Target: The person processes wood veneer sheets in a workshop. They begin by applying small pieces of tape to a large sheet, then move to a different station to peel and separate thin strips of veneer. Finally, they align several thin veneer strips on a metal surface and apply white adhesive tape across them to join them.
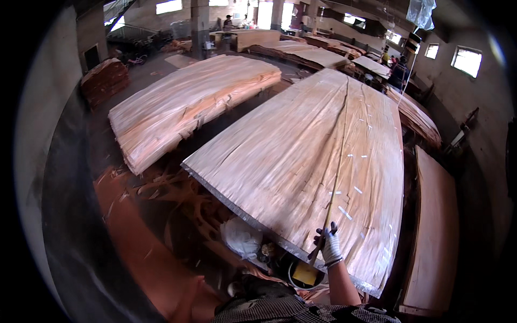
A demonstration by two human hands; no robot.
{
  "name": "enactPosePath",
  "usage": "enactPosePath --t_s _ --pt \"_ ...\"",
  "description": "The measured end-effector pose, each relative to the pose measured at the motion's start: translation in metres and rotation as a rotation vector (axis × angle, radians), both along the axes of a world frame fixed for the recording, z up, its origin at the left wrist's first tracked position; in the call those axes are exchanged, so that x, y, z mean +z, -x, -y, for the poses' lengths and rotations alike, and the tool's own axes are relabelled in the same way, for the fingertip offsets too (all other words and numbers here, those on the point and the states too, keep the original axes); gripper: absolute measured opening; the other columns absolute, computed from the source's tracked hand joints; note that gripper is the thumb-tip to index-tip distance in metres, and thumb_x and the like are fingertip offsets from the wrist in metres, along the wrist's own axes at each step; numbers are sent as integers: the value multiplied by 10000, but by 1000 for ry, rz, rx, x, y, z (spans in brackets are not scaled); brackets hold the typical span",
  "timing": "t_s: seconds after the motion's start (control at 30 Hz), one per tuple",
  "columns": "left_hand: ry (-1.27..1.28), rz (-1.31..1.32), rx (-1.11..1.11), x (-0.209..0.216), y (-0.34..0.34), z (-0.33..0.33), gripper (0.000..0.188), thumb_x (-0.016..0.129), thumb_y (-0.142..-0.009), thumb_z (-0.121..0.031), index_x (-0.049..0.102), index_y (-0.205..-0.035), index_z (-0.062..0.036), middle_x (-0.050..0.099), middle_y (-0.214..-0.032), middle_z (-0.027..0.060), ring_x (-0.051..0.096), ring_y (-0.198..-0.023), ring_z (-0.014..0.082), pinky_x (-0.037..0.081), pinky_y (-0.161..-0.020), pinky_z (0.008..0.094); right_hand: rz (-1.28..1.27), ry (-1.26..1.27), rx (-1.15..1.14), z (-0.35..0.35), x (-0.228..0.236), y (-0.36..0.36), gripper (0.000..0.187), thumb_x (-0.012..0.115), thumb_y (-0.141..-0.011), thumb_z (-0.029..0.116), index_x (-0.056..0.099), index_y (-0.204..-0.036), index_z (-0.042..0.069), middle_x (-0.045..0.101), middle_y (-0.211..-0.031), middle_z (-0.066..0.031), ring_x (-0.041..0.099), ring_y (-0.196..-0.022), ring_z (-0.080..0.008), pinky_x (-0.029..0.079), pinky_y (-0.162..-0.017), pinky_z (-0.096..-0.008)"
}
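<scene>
A broad stack of pale wood veneer sheets (285,145) lies in front of me, its top sheet creased along its length. Small white strips of tape (345,213) are scattered over its right part. At the stack's near edge, my right hand (330,246), in a white glove with dark fingertips, is closed around a long thin stick (335,185). The stick reaches far across the sheet, and its lower end comes out below the hand. My left hand is not in view.
Another veneer stack (188,91) stands to the left, with torn scraps (183,196) on the floor. A bucket (295,273) with something yellow and a white bag (240,237) sit below the near edge. A board (431,231) lies right; a person (398,72) is farther back.
</scene>
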State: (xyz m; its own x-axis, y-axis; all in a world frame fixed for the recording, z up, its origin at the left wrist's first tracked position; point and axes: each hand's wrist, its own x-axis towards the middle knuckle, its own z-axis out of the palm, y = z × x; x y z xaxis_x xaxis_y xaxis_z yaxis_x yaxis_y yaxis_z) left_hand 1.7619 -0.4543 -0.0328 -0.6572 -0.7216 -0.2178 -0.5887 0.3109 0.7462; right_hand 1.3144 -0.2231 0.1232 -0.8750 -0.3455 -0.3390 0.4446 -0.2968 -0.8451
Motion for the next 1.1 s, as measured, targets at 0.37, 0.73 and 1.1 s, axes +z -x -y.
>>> enactPosePath --t_s 0.37,0.73,1.1 --pt "-48 5 -412 77 134 124 307 532 -805 -225 583 -1049 -45 599 -999 158 573 -933 290 451 -801 338 -214 -176 295 117 55 -51 394 516 -802 62 427 -1184 21 431 -530 18 397 -347 -86 337 -313 -226" --pt "653 -347 13 114 291 354 398 561 -732 -39 493 -1124 -46 451 -1232 123 405 -1154 307 348 -945 383 -311 -737 471 105 -93 -184 204 623 -765 213 638 -916 76 639 -724 -81 600 -646 -156 473 -584 -287" --pt "441 384 -28 52 343 454 422 639 -710 -287 579 -1062 -63 379 -1301 140 325 -1208 337 234 -994 532 -466 -1238 697 195 -22 -263 304 609 -722 376 619 -945 169 607 -691 -154 589 -640 -329 445 -563 -411"
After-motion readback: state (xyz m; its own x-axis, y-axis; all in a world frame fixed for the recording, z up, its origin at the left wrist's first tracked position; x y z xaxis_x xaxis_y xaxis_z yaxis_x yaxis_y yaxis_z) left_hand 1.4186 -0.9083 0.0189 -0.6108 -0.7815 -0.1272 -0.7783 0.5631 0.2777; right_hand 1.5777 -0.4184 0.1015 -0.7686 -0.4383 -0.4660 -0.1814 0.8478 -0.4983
